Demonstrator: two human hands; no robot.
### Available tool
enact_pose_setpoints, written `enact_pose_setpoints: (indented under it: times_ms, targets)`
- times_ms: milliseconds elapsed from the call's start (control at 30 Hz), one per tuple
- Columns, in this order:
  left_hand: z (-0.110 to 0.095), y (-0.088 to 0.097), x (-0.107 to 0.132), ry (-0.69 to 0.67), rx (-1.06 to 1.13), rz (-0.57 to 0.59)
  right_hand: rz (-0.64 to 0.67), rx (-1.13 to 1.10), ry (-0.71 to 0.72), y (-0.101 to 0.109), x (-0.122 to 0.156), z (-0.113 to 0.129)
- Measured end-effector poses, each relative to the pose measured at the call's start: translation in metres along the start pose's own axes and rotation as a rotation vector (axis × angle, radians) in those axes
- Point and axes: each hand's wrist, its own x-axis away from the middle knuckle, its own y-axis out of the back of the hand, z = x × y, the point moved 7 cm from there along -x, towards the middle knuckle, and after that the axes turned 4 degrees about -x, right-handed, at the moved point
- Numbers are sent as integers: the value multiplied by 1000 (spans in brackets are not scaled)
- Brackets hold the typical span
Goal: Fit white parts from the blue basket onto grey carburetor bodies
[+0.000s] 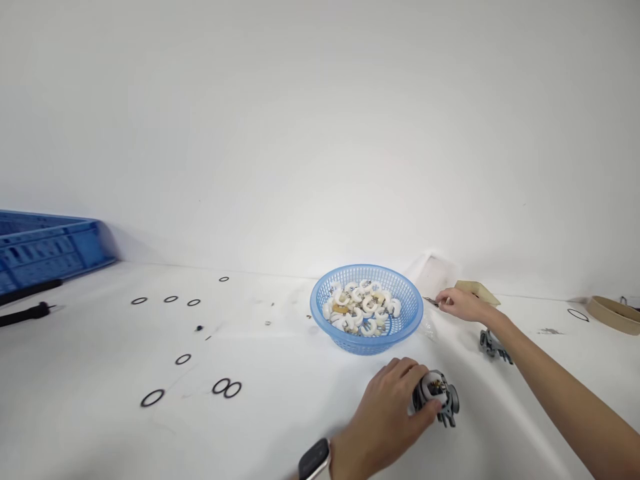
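My left hand (387, 413), with a watch on the wrist, grips a grey metal carburetor-like part (440, 395) resting on the white table. My right hand (463, 304) reaches out to the right of a blue plastic basket (325, 308) and pinches a small thin metal piece (431, 301) at its fingertips. The basket holds several white curved plastic pieces mixed with small metal bits. A second grey metal part (493, 345) lies on the table beside my right forearm.
Several black O-rings (226, 387) lie scattered on the left of the table. A blue crate (45, 248) and a black tool (25, 313) sit at far left. A tan paper piece (477, 289) and a beige tape roll (613, 313) are at the right.
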Motion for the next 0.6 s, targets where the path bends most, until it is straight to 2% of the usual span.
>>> enact_pose_setpoints:
  times_ms: [100,267,433,600]
  targets:
    - [1,0,0,22,3,17,-17,115,-30,-14,-25,-4]
    - [1,-3,-1,55,-9,71,1,265,-41,-30,-49,-4]
    - [4,-5,-1,51,-10,91,12,391,-53,-37,-62,-6]
    - [4,-4,0,27,-10,61,14,439,-66,-38,-66,-5]
